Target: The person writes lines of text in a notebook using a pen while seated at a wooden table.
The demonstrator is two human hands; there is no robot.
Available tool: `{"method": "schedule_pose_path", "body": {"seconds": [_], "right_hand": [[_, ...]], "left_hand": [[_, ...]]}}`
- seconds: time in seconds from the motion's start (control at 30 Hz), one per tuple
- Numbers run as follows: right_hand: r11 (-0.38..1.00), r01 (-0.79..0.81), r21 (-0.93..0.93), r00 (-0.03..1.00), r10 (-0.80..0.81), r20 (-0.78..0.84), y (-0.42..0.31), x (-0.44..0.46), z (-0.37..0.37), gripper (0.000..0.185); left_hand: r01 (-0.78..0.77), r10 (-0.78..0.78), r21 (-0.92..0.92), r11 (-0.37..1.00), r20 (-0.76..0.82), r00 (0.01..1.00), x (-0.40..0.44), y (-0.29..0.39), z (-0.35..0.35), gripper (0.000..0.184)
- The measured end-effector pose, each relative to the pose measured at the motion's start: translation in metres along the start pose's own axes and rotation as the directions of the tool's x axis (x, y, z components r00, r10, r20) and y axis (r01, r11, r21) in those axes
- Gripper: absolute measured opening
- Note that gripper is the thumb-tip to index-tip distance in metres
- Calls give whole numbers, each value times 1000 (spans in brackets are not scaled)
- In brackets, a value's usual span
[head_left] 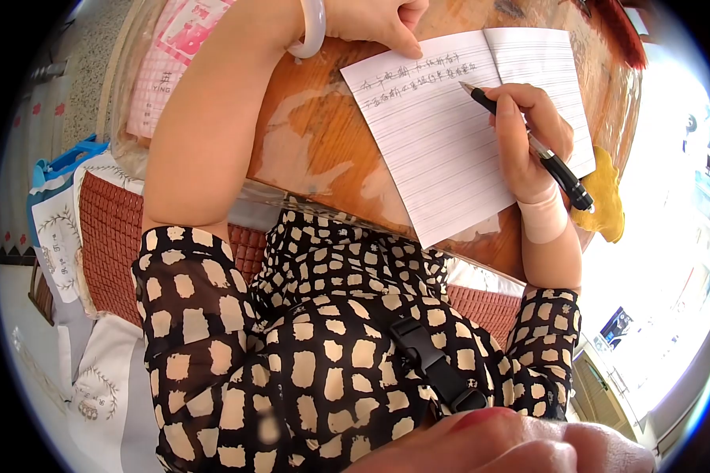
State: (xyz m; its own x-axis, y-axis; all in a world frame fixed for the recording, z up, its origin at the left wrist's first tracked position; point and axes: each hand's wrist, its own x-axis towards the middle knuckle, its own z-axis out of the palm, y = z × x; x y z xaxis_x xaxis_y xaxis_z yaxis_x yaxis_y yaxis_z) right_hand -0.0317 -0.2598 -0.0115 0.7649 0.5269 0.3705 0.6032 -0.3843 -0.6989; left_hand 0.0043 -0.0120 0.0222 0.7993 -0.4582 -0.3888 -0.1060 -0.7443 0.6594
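Paper (pixel 442 158) is lying aslant on the wooden table (pixel 323 158) in the head view. The right hand (pixel 532 130) is gripping the pen (pixel 556 168), fingers closed around it; the left hand (pixel 375 17) is resting a digit at the far edge — it is running out of view, so I can't tell how far it is curled. Neat writing is probably needing light pressure and a steadily held page. The page is looking white and ruled — handwriting (pixel 418 79) is filling two rows at the far left, and a fold (pixel 493 55) is showing farther right.

pen (pixel 558 168): 1 | lined paper (pixel 446 162): 1 | written lines (pixel 420 84): 2 | bangle (pixel 315 30): 1 | table (pixel 312 154): 1
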Motion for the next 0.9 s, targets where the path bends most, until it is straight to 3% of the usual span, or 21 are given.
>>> {"method": "schedule_pose_path", "body": {"seconds": [0.13,0.23,0.53,0.77,0.9], "right_hand": [[1000,-4,-7,1000,4,4,0,0,0,2],[1000,-15,-1,1000,15,2,-1,0,0,2],[996,-91,9,994,91,-54,5,3,-3,6],[990,-138,20,988,139,-71,8,6,-3,9],[970,-205,129,972,217,-92,11,5,-5,9]], "left_hand": [[-22,22,16,1000,0,1000,2,-3,0,27],[-120,122,64,991,-40,992,1,-8,0,27],[-34,36,63,997,-23,999,4,-7,2,28],[-82,89,145,986,-47,995,6,-11,3,26],[-67,72,129,989,-37,997,2,-9,1,25]]}}
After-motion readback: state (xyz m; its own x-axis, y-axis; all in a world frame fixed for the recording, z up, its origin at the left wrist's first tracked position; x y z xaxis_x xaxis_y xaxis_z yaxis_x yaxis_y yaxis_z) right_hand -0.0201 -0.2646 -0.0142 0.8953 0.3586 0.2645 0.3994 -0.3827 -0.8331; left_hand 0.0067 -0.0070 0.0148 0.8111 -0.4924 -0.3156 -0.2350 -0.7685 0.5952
